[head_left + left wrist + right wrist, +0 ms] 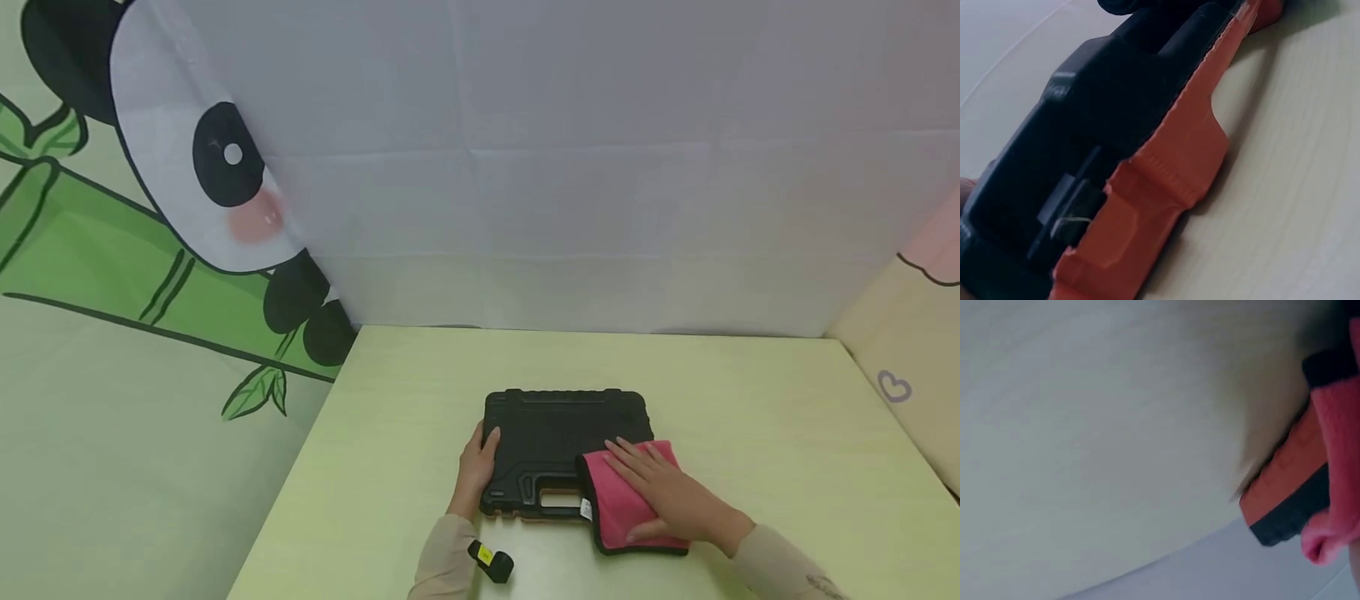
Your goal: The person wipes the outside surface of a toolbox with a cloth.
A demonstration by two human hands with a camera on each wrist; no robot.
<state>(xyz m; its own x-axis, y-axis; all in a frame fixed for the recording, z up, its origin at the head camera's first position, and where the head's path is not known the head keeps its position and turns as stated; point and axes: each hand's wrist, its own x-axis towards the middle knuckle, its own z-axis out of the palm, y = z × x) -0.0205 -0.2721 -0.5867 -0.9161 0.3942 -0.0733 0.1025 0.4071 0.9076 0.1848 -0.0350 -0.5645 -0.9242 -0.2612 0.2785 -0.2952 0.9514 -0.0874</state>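
A black plastic carrying case [562, 425] with an orange lower half [1172, 159] lies on the table, its handle towards the person. My left hand [474, 473] grips the case's left edge, thumb on the upper side. Over the right part of the case is a folded pink cloth [611, 500] with black edging and a white tag. My right hand [667, 493] rests on the cloth, fingers extended. In the right wrist view, the cloth [1342, 450] hangs over a corner of the case; the right hand is nearly out of that view.
The pale yellow table [390, 417] extends around the case. Behind it hangs a white sheet [562, 208], with a printed panda and bamboo at the left. A black wrist camera [491, 562] is strapped to the left wrist.
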